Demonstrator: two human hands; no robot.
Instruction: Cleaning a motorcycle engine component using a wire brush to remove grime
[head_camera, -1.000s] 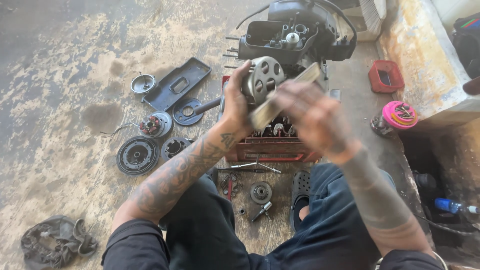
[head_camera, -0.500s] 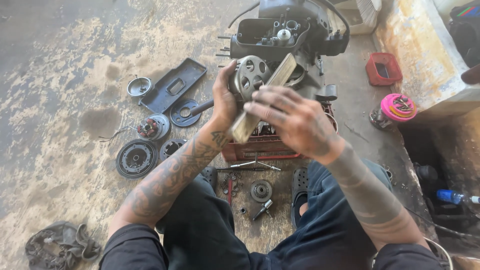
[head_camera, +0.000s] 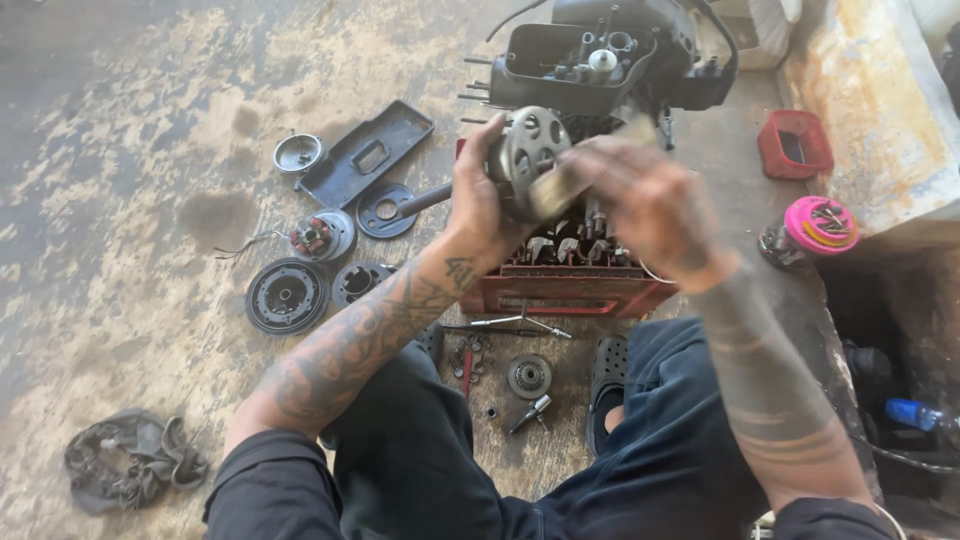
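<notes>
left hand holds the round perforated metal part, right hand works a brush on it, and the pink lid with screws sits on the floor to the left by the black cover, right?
Not quite. The left hand does hold the round perforated metal part, and the right hand works a brush on it, but the head view shows the pink lid with screws on the right, near the red box, not by the black cover.
</notes>
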